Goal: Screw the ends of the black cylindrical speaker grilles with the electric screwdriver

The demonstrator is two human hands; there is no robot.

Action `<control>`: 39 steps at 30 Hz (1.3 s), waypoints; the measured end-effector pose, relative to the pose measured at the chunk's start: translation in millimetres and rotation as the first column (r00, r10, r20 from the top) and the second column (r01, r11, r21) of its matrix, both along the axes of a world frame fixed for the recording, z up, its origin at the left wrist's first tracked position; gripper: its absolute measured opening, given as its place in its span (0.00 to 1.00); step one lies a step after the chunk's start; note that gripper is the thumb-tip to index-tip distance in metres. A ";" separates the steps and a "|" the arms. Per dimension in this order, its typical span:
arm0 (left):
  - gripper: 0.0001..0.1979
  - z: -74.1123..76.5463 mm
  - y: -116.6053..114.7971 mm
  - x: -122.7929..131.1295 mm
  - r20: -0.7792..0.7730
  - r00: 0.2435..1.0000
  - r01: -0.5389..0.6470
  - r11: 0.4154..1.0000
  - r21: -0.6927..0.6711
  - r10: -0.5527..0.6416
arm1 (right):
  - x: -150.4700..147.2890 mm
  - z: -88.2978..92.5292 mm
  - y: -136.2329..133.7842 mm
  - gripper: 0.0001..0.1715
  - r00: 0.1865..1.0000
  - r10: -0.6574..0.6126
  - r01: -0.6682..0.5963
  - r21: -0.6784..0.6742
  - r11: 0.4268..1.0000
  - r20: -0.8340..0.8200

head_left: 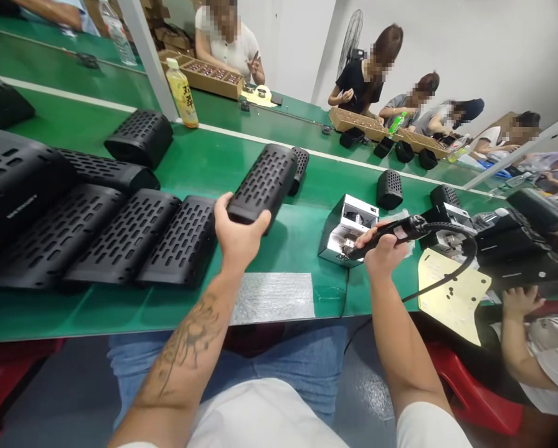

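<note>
My left hand (pixel 238 241) grips the near end of a black perforated housing (pixel 266 179), thumb on one side and fingers on the other, tilted above the green bench. In my right hand (pixel 382 254) is a black electric screwdriver (pixel 400 231) with a coiled cord looping off to the right. Its tip points down at the front of a small silver and black screw feeder (pixel 334 227); whether it touches a screw cannot be made out. Just left of my left hand, a black housing (pixel 179 239) leans in a row with several similar ones.
Behind the held housing stands a smaller perforated housing (pixel 299 168). A grey foam sheet (pixel 274 297) lies at the bench's front edge. Yellow paper (pixel 451 292) with dark bits is at right, near a co-worker's hand (pixel 522 303). A yellow drink bottle (pixel 182 96) stands by the post.
</note>
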State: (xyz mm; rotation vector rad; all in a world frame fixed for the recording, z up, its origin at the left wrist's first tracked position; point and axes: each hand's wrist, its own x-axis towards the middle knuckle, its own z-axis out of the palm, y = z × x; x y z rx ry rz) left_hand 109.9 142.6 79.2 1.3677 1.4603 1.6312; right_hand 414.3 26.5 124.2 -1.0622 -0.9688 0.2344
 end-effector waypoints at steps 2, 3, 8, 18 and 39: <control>0.47 -4.9 -54.2 -30.9 -0.040 0.986 0.160 0.987 -0.004 -0.160 | -3.8 5.8 -14.8 0.47 1.000 0.008 -0.008 0.001 1.000 -0.018; 0.46 -7.4 -75.6 -47.1 -0.048 0.964 0.260 0.965 -0.031 -0.261 | -5.9 9.9 -25.0 0.47 0.999 0.030 -0.030 0.005 1.000 -0.040; 0.44 -19.3 -121.0 -111.8 -0.106 0.780 0.586 0.779 -0.225 -0.617 | -19.4 38.0 -89.1 0.43 0.966 0.227 -0.226 0.023 0.974 -0.121; 0.44 -54.6 -115.4 -131.3 -0.079 0.638 0.727 0.633 -0.266 -0.766 | -78.9 30.9 -107.0 0.42 0.897 0.442 -0.439 0.125 0.890 0.005; 0.47 -73.8 -119.1 -127.8 -0.293 0.651 0.692 0.706 -0.150 -0.701 | -99.5 15.5 -80.2 0.28 0.695 0.719 -0.719 -0.008 0.695 -0.002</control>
